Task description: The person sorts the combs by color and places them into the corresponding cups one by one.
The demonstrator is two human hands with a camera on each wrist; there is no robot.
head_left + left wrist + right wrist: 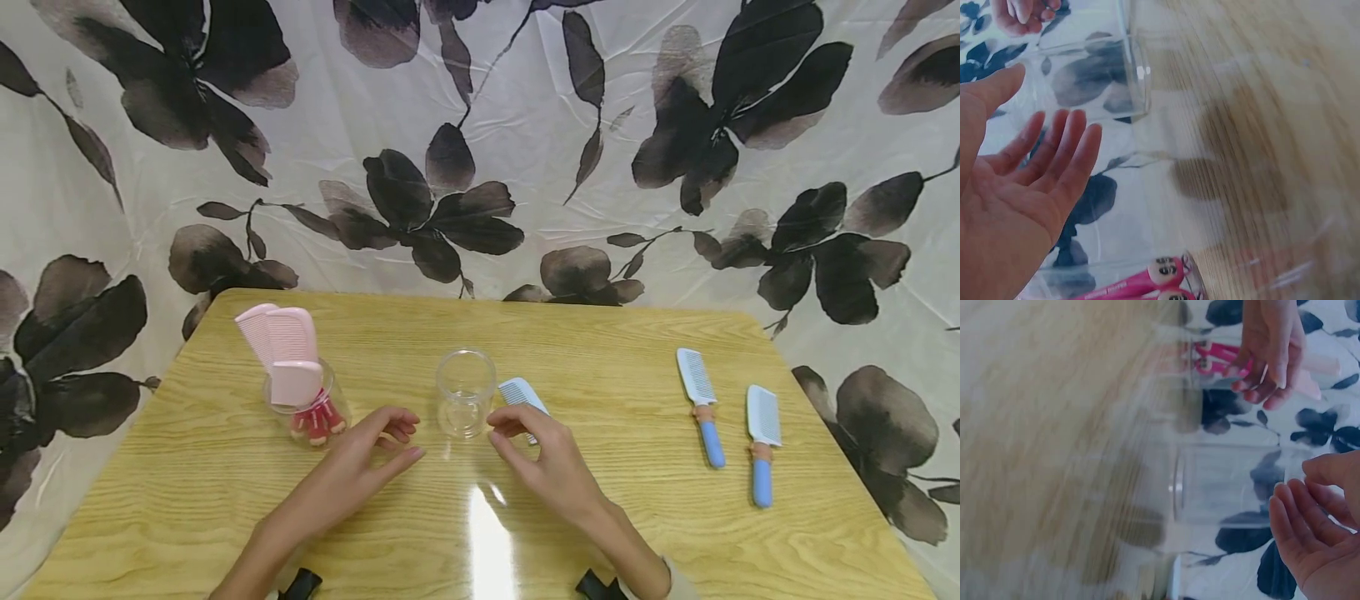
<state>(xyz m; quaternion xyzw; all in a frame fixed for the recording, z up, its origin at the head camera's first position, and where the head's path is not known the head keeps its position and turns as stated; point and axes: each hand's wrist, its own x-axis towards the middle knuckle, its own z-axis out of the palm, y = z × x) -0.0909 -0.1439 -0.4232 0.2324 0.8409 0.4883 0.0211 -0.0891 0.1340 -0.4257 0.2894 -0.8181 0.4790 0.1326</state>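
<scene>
An empty clear glass [466, 400] stands upright between the two hands. To its left is my left hand [367, 454], fingers loosely bent, holding nothing; in the left wrist view that hand [1035, 162] faces the glass [1091, 81] across a gap. My right hand [551, 467] is close by the glass's right side, thumb and fingers apart around nothing; the right wrist view shows the hand [1316, 519] near the upright glass [1229, 486]. Whether its fingertips touch the glass I cannot tell. A light blue comb [523, 393] lies behind my right hand, partly hidden.
At the left, a clear jar [339, 400] holds several pink combs [292, 333] with red-dressed figures on their handles. Two blue combs [697, 379] [763, 417] lie on the right of the wooden table [600, 350]. Floral cloth [540, 167] hangs behind.
</scene>
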